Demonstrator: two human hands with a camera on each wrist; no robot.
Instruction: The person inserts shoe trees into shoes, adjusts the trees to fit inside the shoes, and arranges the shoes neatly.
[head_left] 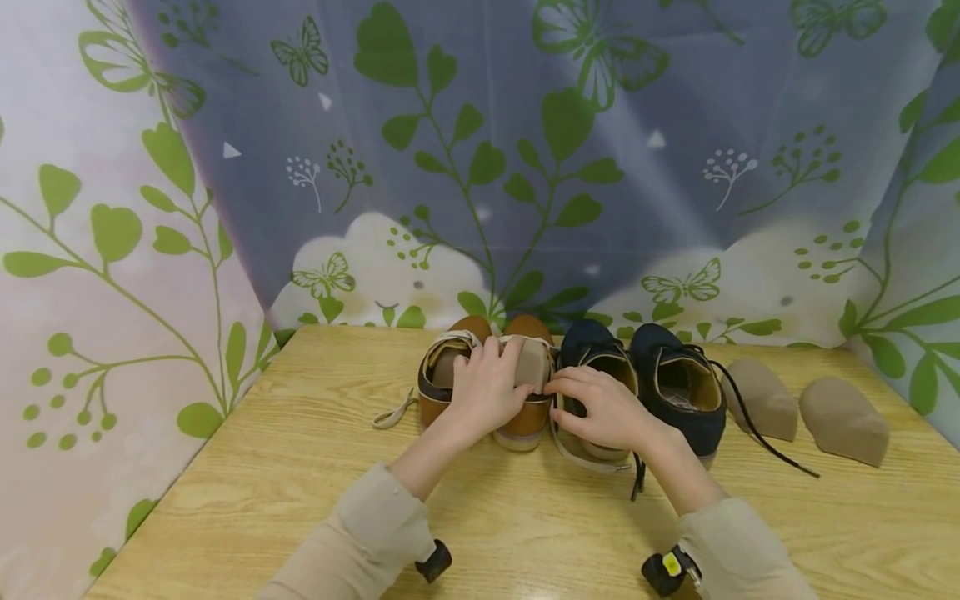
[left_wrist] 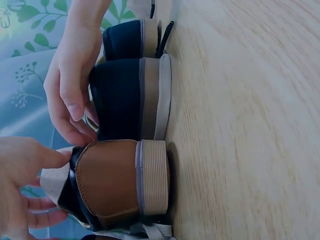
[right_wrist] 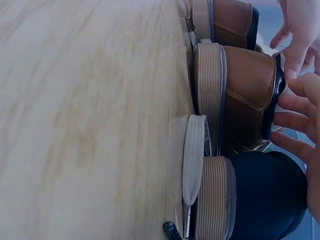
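My left hand (head_left: 483, 387) is over the opening of the right brown shoe (head_left: 519, 421). Its thumb and fingers lie on either side of a beige moulded shoe insert (left_wrist: 54, 181) that sits in this opening and stands above the collar. My right hand (head_left: 600, 408) reaches across the left navy shoe (left_wrist: 120, 100). With its fingers extended, it touches the brown shoe's dark collar (right_wrist: 270, 107) near the heel; nothing shows in its grasp. Inside the brown shoe, the lower part of the insert is hidden.
The left brown shoe (head_left: 433, 408) and the right navy shoe (head_left: 686, 421) complete the row. Two beige inserts (head_left: 765, 404) lie to the right on the wooden table (head_left: 300, 517). A pale lace (right_wrist: 194, 160) and a black lace (head_left: 765, 442) trail loose. Patterned cloth (head_left: 487, 167) hangs behind.
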